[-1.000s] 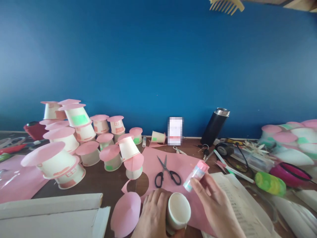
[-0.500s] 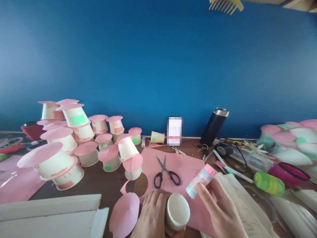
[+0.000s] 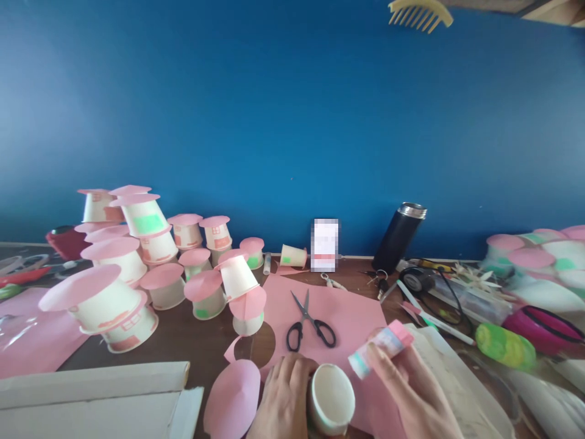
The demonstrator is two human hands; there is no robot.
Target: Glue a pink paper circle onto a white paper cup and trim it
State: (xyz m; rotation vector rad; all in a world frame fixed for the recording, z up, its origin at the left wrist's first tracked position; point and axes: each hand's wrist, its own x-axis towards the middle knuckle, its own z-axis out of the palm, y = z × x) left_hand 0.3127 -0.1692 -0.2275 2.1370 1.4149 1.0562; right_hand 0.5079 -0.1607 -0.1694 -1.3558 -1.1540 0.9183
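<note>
The one camera sits on the wearer's head, looking forward and down across the surface (image 3: 183, 332). The hands (image 3: 283, 390) are near, entering from the bottom edge; the blue wall (image 3: 283, 122) beyond fills the upper half. The wide view spans from cardboard (image 3: 91, 408) lower left to a comb (image 3: 420, 13) top right.

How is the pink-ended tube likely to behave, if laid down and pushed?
The pink-ended tube would probably roll, since its body looks round. It seems fairly light: the right hand holds it up in its fingers.
</note>
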